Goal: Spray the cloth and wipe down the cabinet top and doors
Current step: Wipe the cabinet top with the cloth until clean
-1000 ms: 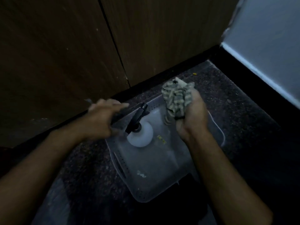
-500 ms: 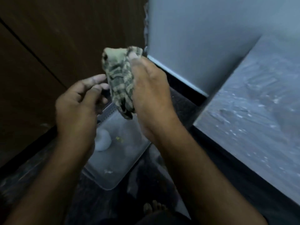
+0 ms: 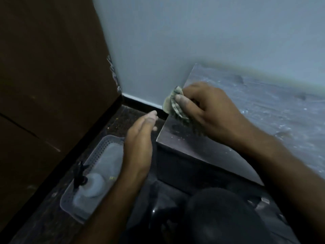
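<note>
Now down on the cabinet top [image 3: 263, 120], right hand [image 3: 207, 110] gripping bunched cloth [image 3: 173, 106]; left hand [image 3: 140, 138] flat-fingered, empty.

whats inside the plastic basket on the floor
A spray bottle with a black trigger head stands in the plastic basket. The left hand and forearm cover the basket's right side, so anything there is hidden.

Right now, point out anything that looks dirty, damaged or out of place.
The cabinet top is streaked with pale dust and specks. The wall edge beside the wooden panel looks chipped and ragged. Nothing looks spilled.
</note>
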Demonstrator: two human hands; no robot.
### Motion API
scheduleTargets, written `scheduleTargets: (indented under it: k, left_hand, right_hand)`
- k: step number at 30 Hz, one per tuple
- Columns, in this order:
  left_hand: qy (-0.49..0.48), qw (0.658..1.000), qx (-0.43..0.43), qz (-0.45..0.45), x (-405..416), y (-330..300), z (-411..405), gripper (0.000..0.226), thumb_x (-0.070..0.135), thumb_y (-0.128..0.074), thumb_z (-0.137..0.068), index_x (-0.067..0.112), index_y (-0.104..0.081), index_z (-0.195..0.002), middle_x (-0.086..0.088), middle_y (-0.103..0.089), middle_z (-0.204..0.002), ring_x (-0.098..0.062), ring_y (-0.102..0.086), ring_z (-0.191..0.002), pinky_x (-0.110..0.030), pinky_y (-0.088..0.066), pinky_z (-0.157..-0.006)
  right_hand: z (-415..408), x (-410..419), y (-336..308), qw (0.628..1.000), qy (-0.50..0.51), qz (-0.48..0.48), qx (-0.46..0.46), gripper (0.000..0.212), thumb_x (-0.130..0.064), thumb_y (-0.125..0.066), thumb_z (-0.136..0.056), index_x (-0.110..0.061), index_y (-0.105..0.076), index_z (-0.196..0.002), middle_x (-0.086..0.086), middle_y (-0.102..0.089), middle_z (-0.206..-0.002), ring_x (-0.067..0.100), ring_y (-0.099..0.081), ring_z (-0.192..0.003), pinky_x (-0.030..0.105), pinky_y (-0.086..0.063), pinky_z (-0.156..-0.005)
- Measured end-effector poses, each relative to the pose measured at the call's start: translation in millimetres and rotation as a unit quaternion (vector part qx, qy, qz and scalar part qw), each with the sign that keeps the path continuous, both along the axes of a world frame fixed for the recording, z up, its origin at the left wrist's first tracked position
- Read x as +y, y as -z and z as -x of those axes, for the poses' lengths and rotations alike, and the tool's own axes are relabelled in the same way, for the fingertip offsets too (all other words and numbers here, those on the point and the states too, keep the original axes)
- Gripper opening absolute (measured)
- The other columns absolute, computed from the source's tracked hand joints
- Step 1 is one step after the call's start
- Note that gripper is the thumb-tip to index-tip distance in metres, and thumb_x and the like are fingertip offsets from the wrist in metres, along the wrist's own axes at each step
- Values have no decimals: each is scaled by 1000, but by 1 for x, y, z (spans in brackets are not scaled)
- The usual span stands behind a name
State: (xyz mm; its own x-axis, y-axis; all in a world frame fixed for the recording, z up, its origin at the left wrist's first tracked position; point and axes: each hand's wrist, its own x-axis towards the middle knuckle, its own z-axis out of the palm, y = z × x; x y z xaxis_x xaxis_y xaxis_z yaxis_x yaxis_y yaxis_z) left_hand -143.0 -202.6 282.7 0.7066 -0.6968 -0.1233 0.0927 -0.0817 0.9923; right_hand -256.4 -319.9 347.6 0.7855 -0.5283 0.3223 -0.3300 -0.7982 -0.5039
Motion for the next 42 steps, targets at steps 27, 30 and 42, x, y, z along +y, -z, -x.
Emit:
scheduleTargets:
  k: [27,30,42]
  left_hand:
    - [-73,966,-209,-136,-2,7,21,30,31,-54,-94,14,-68,-73,2,-67,-65,-15,-62,-65,-36,-47,-62]
    - [-70,968,-183,-156,-7,4,18,38,29,-52,-98,11,-61,-66,3,-58,-58,-16,-51,-58,-36,-41,-57]
    - [-92,975,-117,-163,-11,-12,9,38,42,-45,-98,24,-76,-86,6,-76,-79,-15,-70,-80,-39,-57,-78]
  right_hand:
    - [2,42,42,986,111,58,113,34,-24,-54,-92,-6,-58,-121,13,-53,-119,29,-44,-109,45,-46,-91]
    - [2,44,42,987,87,54,123,35,-23,-56,-90,-5,-59,-121,13,-51,-117,29,-43,-108,45,-46,-88]
    - [-1,46,41,993,53,25,107,41,-26,-57,-93,-9,-58,-130,9,-51,-120,26,-42,-111,44,-45,-93]
